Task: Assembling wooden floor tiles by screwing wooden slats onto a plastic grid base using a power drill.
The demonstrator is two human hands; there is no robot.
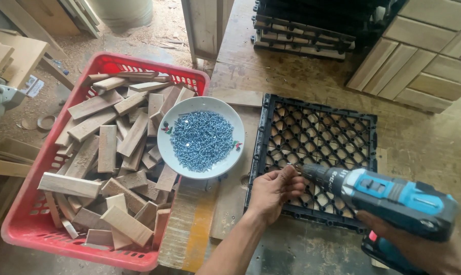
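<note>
A black plastic grid tile [319,127] lies flat on the wooden workbench [291,76]. My left hand [272,191] rests on the tile's near left part, fingertips pinched at the tip of the drill bit, seemingly holding a small screw there. My right hand [424,249], mostly hidden, grips a blue and black cordless drill [388,196] that points left, its bit at my left fingers. A white plate [172,147] heaped with small silver screws [202,140] sits just left of the tile, resting partly on the basket.
A red plastic basket [34,203] full of short wooden blocks stands at the left. Stacked black grid tiles [301,30] lie at the bench's far end, and finished wooden slat tiles [424,56] at the far right. Sawdust and wood offcuts cover the floor at left.
</note>
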